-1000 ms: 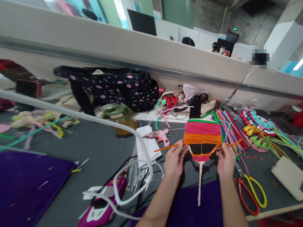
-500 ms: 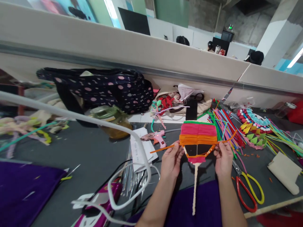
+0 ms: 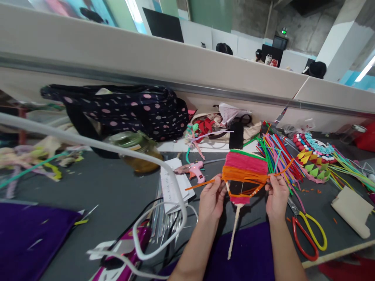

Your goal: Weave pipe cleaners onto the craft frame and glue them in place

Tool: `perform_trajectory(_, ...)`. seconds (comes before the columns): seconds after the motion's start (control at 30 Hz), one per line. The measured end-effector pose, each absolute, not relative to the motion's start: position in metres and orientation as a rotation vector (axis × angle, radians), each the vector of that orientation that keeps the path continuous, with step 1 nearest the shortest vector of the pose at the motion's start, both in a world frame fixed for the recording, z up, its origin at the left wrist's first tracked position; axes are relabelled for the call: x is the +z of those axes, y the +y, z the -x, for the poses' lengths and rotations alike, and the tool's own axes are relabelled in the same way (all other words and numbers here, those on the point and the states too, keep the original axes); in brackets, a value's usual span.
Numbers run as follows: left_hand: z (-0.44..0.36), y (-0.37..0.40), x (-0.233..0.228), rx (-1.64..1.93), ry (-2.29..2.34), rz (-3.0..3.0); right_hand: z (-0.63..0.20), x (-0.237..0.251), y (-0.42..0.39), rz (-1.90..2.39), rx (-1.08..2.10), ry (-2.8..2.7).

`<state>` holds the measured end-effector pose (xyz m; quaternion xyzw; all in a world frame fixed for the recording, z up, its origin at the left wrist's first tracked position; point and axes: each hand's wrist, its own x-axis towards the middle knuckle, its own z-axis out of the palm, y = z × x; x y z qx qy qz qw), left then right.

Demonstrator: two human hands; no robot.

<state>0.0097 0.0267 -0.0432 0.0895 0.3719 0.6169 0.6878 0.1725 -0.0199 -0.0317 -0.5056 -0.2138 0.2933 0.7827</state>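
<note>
My two hands are apart, with the fan-shaped piece [image 3: 245, 166] held between them, toward the near edge of the dark counter [image 3: 123, 199]. My left hand [image 3: 211, 200] is closed on its left side, thumb against fingers, and my right hand [image 3: 277, 196] grips the right side at about the same level. An orange strand [image 3: 199, 185] sticks out past each grip; whether my fingertips press on strand or frame I can't tell. The pink and orange bands lie beyond my hands, toward the counter's back edge, while the open, dark-looking gap sits right between them. The pale stem [image 3: 234, 232] runs down between my wrists, slanting a little left, over a purple cloth [image 3: 241, 249]. Just right of my right hand are the scissors [image 3: 309, 230], handles toward the near edge, with bundled coloured stems [image 3: 283, 156] farther back. Beyond my left hand lies a pink glue gun [image 3: 197, 171].
</note>
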Motion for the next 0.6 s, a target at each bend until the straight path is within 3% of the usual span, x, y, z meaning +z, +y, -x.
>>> perform_trajectory(0.6,-0.008,0.035,-0.059,1.377,0.705,-0.068,-0.168,-0.04,-0.017,1.074,0.684,-0.454)
